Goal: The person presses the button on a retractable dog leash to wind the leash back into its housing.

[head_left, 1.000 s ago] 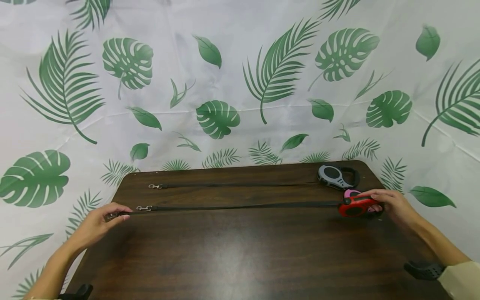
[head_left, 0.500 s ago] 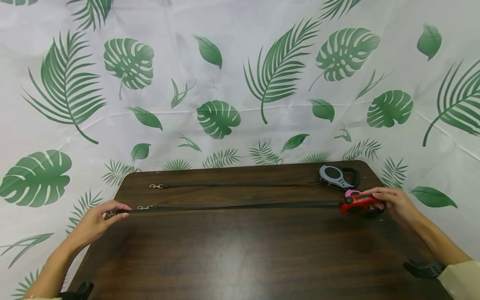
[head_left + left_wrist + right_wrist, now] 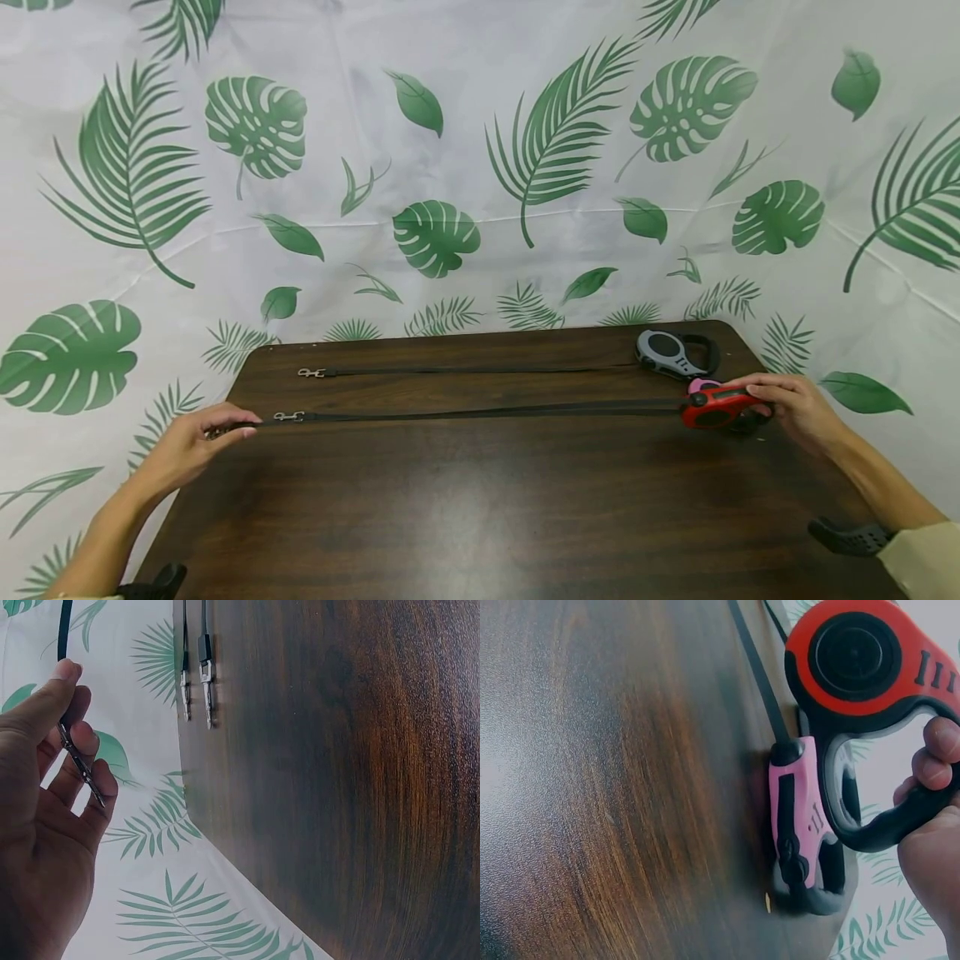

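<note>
My right hand grips the black handle of a red retractable dog leash, its fingers curled through the loop in the right wrist view. The black strap runs across the table to my left hand. There the thumb and fingers pinch its end, and the metal clip lies against the fingers in the left wrist view. Just under the red leash, a pink retractable leash rests on the table, partly hidden in the head view. Its strap lies outstretched to a silver clip.
Farther back on the dark wooden table lies a grey retractable leash, its thin strap stretched left to another clip. Behind the table hangs a white leaf-print cloth.
My right hand and the red leash have shifted very slightly right and up. My left hand holds nearly the same place. The other two leashes stay put.
</note>
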### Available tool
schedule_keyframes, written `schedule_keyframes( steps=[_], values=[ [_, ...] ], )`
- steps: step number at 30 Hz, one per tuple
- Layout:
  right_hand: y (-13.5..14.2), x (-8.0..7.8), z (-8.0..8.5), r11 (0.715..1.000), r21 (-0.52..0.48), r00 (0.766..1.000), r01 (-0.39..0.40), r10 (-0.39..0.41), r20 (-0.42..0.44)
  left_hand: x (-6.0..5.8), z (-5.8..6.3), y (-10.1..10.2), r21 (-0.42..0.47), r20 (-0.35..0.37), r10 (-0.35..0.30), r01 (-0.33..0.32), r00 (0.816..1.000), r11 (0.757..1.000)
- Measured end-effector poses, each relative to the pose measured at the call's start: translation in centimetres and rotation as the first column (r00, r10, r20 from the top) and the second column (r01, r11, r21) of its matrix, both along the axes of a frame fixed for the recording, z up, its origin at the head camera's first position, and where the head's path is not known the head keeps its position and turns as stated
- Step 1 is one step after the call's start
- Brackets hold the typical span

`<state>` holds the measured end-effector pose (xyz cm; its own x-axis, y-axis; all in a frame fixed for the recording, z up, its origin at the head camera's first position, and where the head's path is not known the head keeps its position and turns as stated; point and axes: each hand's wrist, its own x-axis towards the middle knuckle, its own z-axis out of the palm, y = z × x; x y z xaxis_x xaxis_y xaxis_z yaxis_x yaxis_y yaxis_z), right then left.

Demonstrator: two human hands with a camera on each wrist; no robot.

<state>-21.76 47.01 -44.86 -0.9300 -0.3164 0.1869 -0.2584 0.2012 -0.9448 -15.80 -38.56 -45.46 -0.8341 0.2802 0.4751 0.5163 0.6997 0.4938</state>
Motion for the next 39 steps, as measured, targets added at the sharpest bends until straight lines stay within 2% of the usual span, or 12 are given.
schedule_keyframes(
  steps=[7,18,25,32,39],
  values=[
    [-0.15,0.09,0.02,0.995,-0.079,0.998,-0.06,0.059,-0.012,-0.04,-0.19,-0.07,0.016,-0.006,-0.015,0.015,1.0,1.0],
    [-0.39,0.03,0.18,0.987,-0.15,0.998,-0.053,0.055,0.011,-0.19,0.15,0.05,0.003,-0.016,-0.017,0.017,1.0,1.0],
    [-0.3,0.06,0.17,0.998,-0.059,0.999,0.018,-0.015,0.039,-0.2,0.27,0.14,-0.005,-0.004,-0.001,0.001,1.0,1.0],
    [-0.15,0.13,0.1,1.0,-0.009,0.999,0.027,-0.027,0.047,-0.32,0.25,0.12,-0.02,0.009,0.02,-0.02,1.0,1.0],
    [-0.74,0.13,-0.19,0.997,0.028,0.997,0.076,-0.076,0.022,-0.48,0.33,0.47,-0.024,-0.009,-0.001,0.001,1.0,1.0]
  ],
)
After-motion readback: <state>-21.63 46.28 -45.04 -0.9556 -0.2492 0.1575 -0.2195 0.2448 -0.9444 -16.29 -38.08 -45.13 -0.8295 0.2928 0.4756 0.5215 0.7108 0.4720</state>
